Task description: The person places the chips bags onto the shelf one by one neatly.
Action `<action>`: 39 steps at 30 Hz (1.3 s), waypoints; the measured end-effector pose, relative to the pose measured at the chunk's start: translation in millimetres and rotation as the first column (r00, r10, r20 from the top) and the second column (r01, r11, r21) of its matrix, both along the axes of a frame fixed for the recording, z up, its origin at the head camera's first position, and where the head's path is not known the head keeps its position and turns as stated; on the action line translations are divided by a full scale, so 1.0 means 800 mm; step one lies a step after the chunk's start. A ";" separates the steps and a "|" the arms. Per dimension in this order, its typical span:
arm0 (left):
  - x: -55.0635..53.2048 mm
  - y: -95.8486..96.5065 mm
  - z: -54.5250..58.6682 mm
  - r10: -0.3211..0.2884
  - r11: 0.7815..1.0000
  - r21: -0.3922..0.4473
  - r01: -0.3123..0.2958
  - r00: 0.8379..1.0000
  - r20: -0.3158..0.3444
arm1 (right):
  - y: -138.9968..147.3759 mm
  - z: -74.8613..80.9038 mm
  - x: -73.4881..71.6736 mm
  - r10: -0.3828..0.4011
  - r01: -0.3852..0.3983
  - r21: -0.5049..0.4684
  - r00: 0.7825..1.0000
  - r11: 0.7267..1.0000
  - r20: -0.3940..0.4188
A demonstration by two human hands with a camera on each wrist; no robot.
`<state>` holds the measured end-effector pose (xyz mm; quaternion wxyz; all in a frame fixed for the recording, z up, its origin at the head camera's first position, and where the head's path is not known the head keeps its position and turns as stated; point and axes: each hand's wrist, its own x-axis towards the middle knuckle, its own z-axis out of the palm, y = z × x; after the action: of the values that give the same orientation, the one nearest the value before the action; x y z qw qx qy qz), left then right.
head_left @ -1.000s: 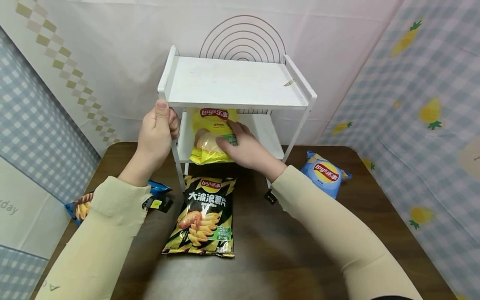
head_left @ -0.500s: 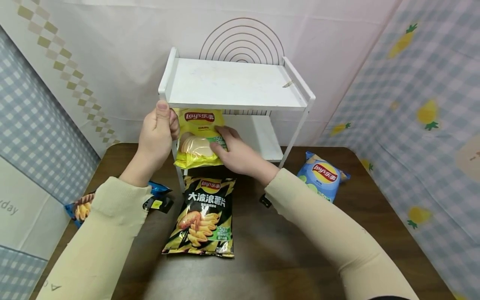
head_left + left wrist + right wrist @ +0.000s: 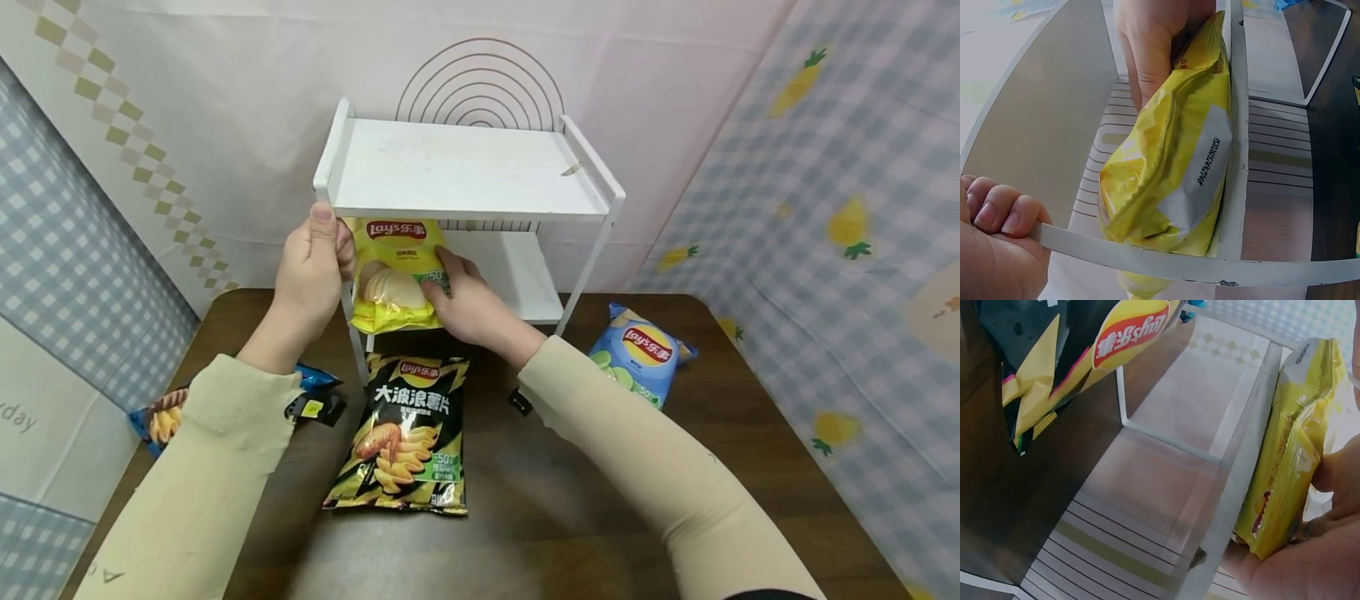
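Note:
A yellow bag of potato chips [image 3: 393, 287] stands upright at the left end of the white rack's [image 3: 468, 171] middle shelf, against the left front post. My right hand [image 3: 476, 304] holds it by its right side, thumb on the front. The left wrist view shows the bag [image 3: 1194, 169] side-on, the right hand's fingers [image 3: 1150, 69] running alongside it. My left hand [image 3: 311, 267] grips the rack's left front post just under the top board, fingers curled round it [image 3: 1016, 215]. In the right wrist view the right hand [image 3: 1316, 562] meets the bag's [image 3: 1291, 450] edge.
On the wooden table [image 3: 540, 517] a black chip bag [image 3: 408, 433] lies in front of the rack. A blue bag [image 3: 641, 354] lies to the right. Another blue bag [image 3: 165, 417] is partly hidden behind the left sleeve. Patterned cloth walls [image 3: 825, 250] enclose the table.
My right hand has slid the yellow chip bag left along the shelf to the left post, mostly in the first half second. The left hand keeps its grip on the post.

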<state>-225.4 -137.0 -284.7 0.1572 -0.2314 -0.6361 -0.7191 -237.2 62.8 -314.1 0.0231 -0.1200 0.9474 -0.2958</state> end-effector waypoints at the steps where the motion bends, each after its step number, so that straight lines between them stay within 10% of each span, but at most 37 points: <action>1: 0.000 0.000 -0.001 0.001 1.000 0.000 -0.001 1.000 0.001 | 0.000 -0.001 0.002 0.003 -0.003 -0.009 1.000 1.000 -0.007; 8: 0.000 -0.001 -0.001 -0.003 1.000 -0.004 0.003 1.000 -0.013 | 0.018 -0.010 0.029 0.036 -0.090 -0.196 0.964 0.976 -0.264; 15: 0.001 -0.001 0.002 -0.011 1.000 0.005 0.011 1.000 -0.028 | 0.034 -0.026 0.057 0.123 -0.356 -0.289 0.792 0.889 -0.597; 18: 0.000 0.000 0.002 -0.012 1.000 0.014 0.012 0.999 -0.033 | 0.036 -0.032 0.065 0.136 -0.396 -0.278 0.754 0.875 -0.643; 24: -0.001 0.001 0.000 -0.014 1.000 0.026 0.015 1.000 -0.017 | 0.043 -0.055 0.078 0.132 -0.349 -0.260 0.788 0.900 -0.601; 33: 0.000 0.001 0.001 -0.008 1.000 0.019 0.009 1.000 -0.014 | 0.050 -0.090 0.087 0.084 -0.195 -0.266 0.922 0.944 -0.378; 39: 0.000 0.001 0.001 -0.002 1.000 0.010 0.002 1.000 -0.017 | 0.050 -0.108 0.094 0.095 -0.165 -0.214 0.947 0.963 -0.307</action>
<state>-225.1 -136.6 -284.2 0.1628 -0.2373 -0.6310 -0.7205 -162.3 102.6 -400.4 -0.1126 -0.2271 0.8882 -0.3833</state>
